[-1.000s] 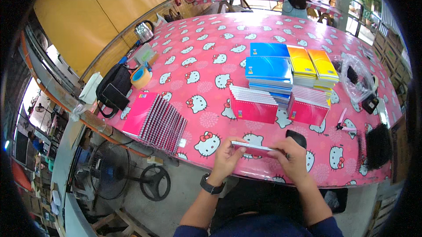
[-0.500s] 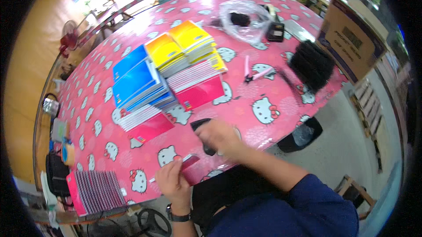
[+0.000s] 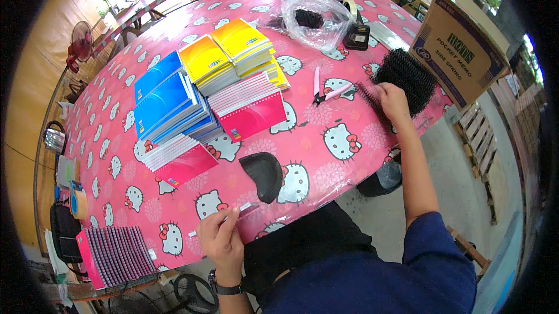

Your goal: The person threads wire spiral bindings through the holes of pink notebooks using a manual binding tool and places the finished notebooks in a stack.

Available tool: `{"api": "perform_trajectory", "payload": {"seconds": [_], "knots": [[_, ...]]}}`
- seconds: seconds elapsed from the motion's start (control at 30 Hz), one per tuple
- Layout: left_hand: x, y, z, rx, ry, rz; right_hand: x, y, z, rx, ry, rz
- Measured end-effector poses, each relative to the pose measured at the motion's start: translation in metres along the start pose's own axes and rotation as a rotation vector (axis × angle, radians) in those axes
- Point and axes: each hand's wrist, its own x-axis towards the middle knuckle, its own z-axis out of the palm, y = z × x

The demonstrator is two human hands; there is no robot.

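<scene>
My left hand (image 3: 221, 238) is closed on a thin notebook (image 3: 247, 210) at the table's near edge, seen almost edge-on. To the right, my right hand (image 3: 393, 101) reaches with its fingers pinched at the near side of a pile of black spiral coils (image 3: 416, 78); a coil at its fingertips is hard to make out. Between the hands lies a black, half-round, curved piece (image 3: 262, 175). Pink-handled pliers (image 3: 321, 95) rest with handles apart, left of the coils. Unbound pink notebooks (image 3: 253, 117), blue notebooks (image 3: 160, 104) and yellow notebooks (image 3: 204, 60) stand stacked beyond.
Notebooks with coils fitted (image 3: 119, 256) sit at the near left edge. A clear plastic bag (image 3: 317, 23) and a black box-shaped item (image 3: 356, 37) lie at the back. A cardboard carton (image 3: 457, 52) stands at right, with a black bin (image 3: 381, 180) below the table edge.
My right hand has left the black curved piece and moved right and away to the coil pile. My left hand stays near the table edge with the notebook. The view has shifted slightly.
</scene>
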Motion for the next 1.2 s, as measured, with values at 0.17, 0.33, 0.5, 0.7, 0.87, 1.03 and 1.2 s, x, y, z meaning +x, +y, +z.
{"api": "perform_trajectory", "payload": {"seconds": [0.17,0.33,0.5,0.7,0.87,1.03,1.2], "knots": [[0.002,-0.001,0.002,-0.010,0.035,0.003,-0.017,-0.088,-0.048,0.168,0.108,-0.064],[0.005,-0.005,0.002,-0.044,0.028,-0.057,-0.103,-0.192,-0.020,0.672,-0.527,-0.597],[0.009,-0.003,-0.002,-0.106,-0.001,-0.044,-0.127,-0.223,0.009,0.841,-0.651,-0.592],[0.007,-0.003,-0.003,-0.107,-0.025,-0.043,-0.126,-0.226,0.014,0.869,-0.690,-0.634],[0.007,-0.004,0.001,-0.122,0.011,-0.015,-0.126,-0.226,0.016,0.826,-0.607,-0.690],[0.009,-0.004,-0.001,-0.107,-0.010,-0.035,-0.125,-0.224,0.021,0.644,-0.380,-0.982],[0.009,-0.003,-0.003,-0.131,-0.013,-0.042,-0.130,-0.221,0.026,0.674,-0.331,-1.045]]}}
